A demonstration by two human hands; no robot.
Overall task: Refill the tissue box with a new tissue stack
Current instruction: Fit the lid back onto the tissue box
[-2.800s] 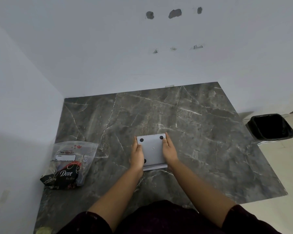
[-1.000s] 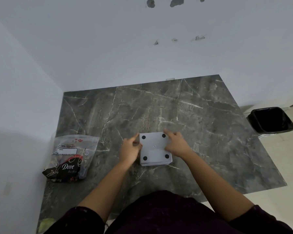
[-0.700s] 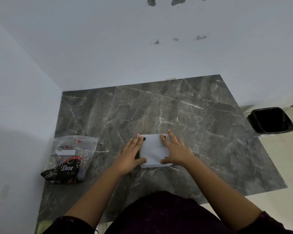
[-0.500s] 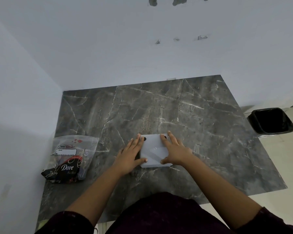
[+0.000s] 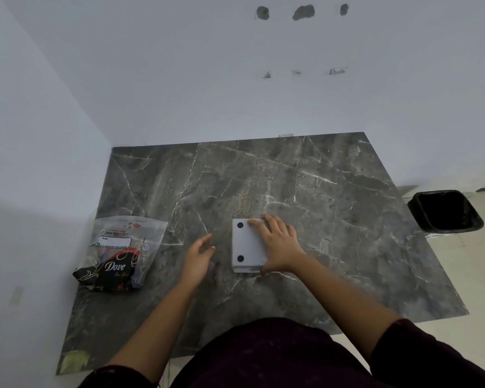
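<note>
The fingers (image 5: 259, 223) of the right hand (image 5: 277, 245) are spread out flat on top of the tissue box (image 5: 245, 245). The thumb reaches around the near edge of the box. So this hand is open and pressing down, not closed around anything.

The fingers (image 5: 206, 241) of the left hand (image 5: 198, 257) are loosely open and a little curled. They hold nothing. This hand is just beside the left side of the box but does not touch it.

The tissue box is light grey and lies with its bottom side up. Two round black feet show on its left side. The other side is hidden under the right hand. The box sits near the middle of the dark marble table (image 5: 333, 191), close to the person.

A clear plastic bag (image 5: 123, 247) lies at the left edge of the table, well apart from the box. It has a white label and a dark pack inside with the word "Dove" on it.

A black bin (image 5: 445, 211) stands on the floor past the right side of the table. White walls (image 5: 179, 79) stand behind and to the left.
</note>
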